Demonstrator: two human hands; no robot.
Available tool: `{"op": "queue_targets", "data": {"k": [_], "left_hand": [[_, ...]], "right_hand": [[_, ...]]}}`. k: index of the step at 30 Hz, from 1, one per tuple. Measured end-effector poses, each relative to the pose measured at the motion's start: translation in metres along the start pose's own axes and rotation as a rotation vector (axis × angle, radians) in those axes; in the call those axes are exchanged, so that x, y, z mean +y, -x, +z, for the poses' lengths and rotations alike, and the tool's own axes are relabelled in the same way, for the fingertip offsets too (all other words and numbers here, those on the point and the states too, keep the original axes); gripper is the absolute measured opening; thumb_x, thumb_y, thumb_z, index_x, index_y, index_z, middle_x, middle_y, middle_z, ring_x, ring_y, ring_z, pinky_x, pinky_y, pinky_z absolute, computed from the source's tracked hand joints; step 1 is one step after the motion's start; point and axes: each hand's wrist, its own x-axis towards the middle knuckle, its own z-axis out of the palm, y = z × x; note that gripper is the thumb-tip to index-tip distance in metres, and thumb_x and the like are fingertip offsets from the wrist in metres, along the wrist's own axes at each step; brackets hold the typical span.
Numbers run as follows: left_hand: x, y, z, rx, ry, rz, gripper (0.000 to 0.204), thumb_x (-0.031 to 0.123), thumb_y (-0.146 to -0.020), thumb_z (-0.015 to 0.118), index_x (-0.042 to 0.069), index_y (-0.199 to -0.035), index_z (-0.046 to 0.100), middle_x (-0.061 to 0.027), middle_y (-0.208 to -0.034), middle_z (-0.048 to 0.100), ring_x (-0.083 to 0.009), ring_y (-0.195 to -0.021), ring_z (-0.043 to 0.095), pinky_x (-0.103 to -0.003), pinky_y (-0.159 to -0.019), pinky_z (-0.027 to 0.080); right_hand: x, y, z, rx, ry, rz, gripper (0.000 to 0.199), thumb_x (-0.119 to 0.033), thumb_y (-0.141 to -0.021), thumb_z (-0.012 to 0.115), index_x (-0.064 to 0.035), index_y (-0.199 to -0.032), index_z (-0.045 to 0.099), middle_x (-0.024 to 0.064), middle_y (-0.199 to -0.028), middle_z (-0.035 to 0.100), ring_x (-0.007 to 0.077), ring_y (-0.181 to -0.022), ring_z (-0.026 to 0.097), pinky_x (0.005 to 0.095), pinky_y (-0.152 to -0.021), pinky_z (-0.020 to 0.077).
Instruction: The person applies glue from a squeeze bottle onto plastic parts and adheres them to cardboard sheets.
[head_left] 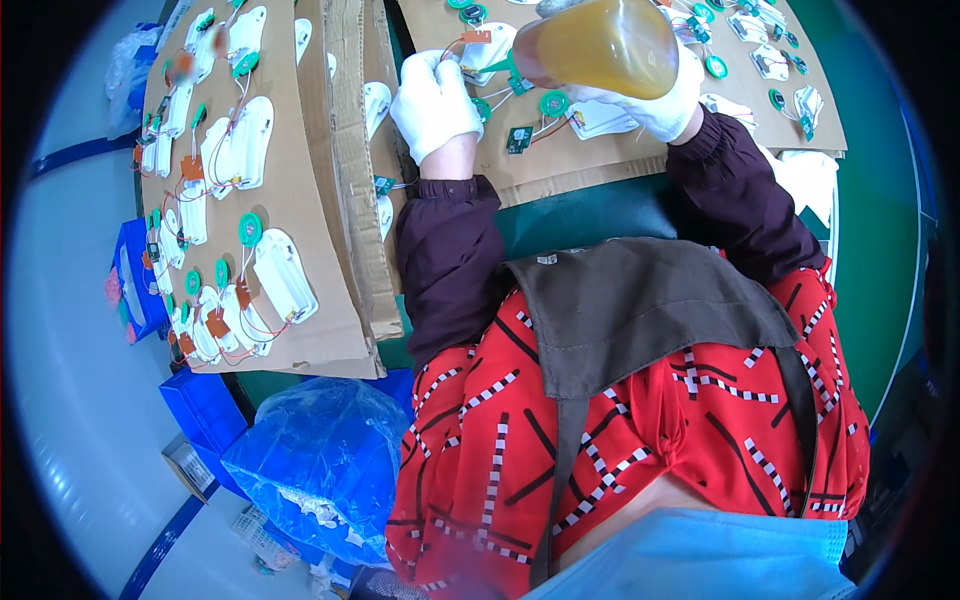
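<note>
My right hand (667, 105), in a white glove, is wrapped round a squeeze bottle (612, 50) of amber liquid. The bottle lies tilted on its side, its green nozzle (512, 68) pointing left over a white plastic shell (488, 58). My left hand (433, 105), also gloved in white, is closed beside that shell, with fingers curled at its left edge; what they pinch is hidden. An orange square (476, 37) on thin wires shows above the shell. A small green circuit board (519, 140) and a round green disc (553, 103) lie below the nozzle.
More wired white shells (284, 275) lie in rows on a cardboard sheet (330, 335) at the left. The working cardboard (560, 180) rests on a green table (880, 200). Blue bins (203, 410) and a plastic-lined blue container (320, 450) stand lower left.
</note>
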Motion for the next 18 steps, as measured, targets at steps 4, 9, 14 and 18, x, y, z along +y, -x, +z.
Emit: {"op": "queue_targets", "data": {"k": [4,9,14,18], "left_hand": [[0.007,0.0,0.002,-0.002,0.004,-0.012,0.019,0.011,-0.087,0.056,-0.004,-0.099,0.061,-0.0071,-0.073,0.063,-0.0099,-0.06,0.057,-0.024,-0.053,0.046],[0.02,0.003,-0.001,-0.005,-0.033,-0.035,0.018,0.014,-0.088,0.054,-0.001,-0.094,0.062,-0.0181,-0.079,0.067,-0.0289,-0.069,0.066,-0.037,-0.067,0.051],[0.016,0.003,-0.001,0.018,-0.03,-0.033,0.017,0.013,-0.088,0.055,-0.001,-0.095,0.063,-0.0174,-0.079,0.067,-0.0276,-0.069,0.066,-0.036,-0.066,0.052],[0.013,0.003,0.001,-0.001,-0.018,-0.069,0.017,0.013,-0.088,0.056,-0.001,-0.095,0.063,-0.0177,-0.079,0.067,-0.0272,-0.07,0.067,-0.035,-0.067,0.052]], "right_hand": [[0.012,-0.006,0.007,-0.043,0.108,0.021,0.087,-0.015,-0.061,0.09,-0.0056,-0.134,0.042,0.0094,-0.124,0.055,0.0183,-0.111,0.055,0.035,-0.095,0.0458],[0.013,-0.018,0.016,-0.117,0.185,0.023,0.085,-0.012,-0.061,0.09,-0.0061,-0.132,0.043,0.0088,-0.123,0.056,0.0173,-0.111,0.054,0.0353,-0.094,0.0465],[0.006,-0.015,0.018,-0.083,0.141,-0.032,0.069,-0.015,-0.071,0.083,-0.0057,-0.128,0.047,0.0083,-0.12,0.057,0.0167,-0.108,0.056,0.0342,-0.091,0.0477],[0.001,-0.003,0.007,-0.049,0.108,0.013,0.063,-0.016,-0.074,0.081,-0.0055,-0.127,0.048,0.0083,-0.12,0.057,0.0164,-0.108,0.055,0.0334,-0.09,0.0477]]}}
